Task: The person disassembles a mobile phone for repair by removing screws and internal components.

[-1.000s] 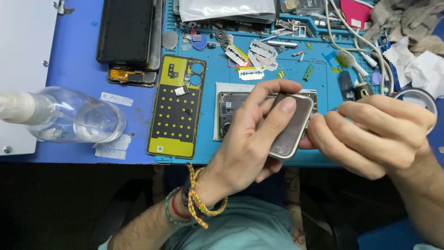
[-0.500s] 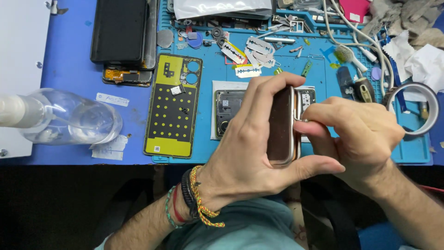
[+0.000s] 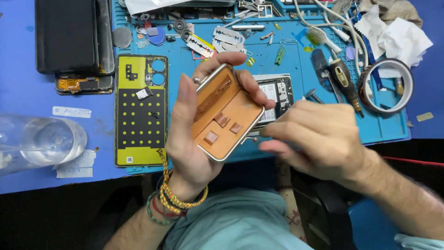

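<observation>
Phone frame [image 3: 226, 118], its copper-coloured inner face up and silver rim showing, sits clamped in the left hand [image 3: 194, 134] above the blue repair mat [image 3: 296, 69] on the surface. The right hand [image 3: 319, 139], blurred and pinched together, works at the frame's lower edge; steadying it with a firmer left-hand grip would probably help.

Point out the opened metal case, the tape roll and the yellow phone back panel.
opened metal case [image 3: 226, 121]: head view, on its orange lining.
tape roll [image 3: 408, 78]: head view, on its right rim.
yellow phone back panel [image 3: 138, 125]: head view, on its dotted middle.
</observation>
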